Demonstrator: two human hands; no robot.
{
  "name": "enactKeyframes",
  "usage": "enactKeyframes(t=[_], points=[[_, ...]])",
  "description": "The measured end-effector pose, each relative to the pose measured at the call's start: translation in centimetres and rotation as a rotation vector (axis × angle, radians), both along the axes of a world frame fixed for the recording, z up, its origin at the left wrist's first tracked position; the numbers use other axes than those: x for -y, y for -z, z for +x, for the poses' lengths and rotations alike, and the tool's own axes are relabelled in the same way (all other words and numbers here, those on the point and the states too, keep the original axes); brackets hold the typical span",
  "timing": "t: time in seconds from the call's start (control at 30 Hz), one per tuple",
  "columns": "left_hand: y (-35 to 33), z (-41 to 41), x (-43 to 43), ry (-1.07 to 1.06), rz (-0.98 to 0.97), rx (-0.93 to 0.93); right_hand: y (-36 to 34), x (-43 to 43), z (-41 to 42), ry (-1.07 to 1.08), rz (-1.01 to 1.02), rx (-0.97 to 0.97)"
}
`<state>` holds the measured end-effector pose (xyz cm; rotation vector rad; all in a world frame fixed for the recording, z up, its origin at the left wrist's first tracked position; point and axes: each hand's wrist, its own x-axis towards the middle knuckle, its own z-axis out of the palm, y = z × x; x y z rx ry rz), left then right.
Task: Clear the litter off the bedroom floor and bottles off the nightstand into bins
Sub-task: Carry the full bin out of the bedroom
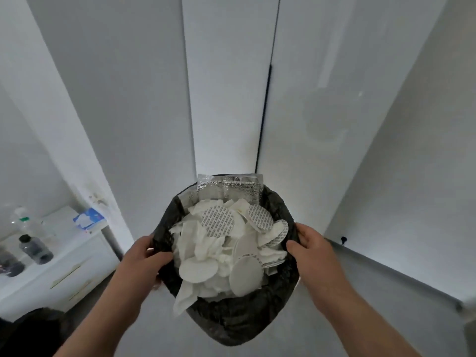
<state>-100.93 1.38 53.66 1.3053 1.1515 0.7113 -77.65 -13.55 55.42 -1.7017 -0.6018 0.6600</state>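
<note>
A bin lined with a black bag is held up in front of me, full of white round pads and crumpled tissues, with a silver foil pouch sticking up at its far rim. My left hand grips the bin's left rim and my right hand grips its right rim. On the white nightstand at the lower left stand a clear plastic bottle and a dark bottle with a black cap; another dark bottle lies at the frame's edge.
White wardrobe doors rise straight ahead with a dark gap between two of them. A blue and white packet lies on the nightstand's back corner. A white wall with a skirting edge runs along the right.
</note>
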Motion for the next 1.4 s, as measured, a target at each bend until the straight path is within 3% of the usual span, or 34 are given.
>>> enactKeyframes(t=[0.33, 0.63, 1.4], points=[[-0.6, 19.2, 10.2, 0.388, -0.032, -0.023, -0.1, 18.2, 11.8, 0.382, 0.006, -0.048], [-1.0, 35.0, 18.8, 0.595, -0.054, -0.061, 1.0, 29.5, 22.9, 0.592, 0.005, -0.059], [3.7, 69.2, 12.6, 0.783, -0.123, -0.057, 4.5, 24.5, 51.7, 0.838, -0.066, -0.128]])
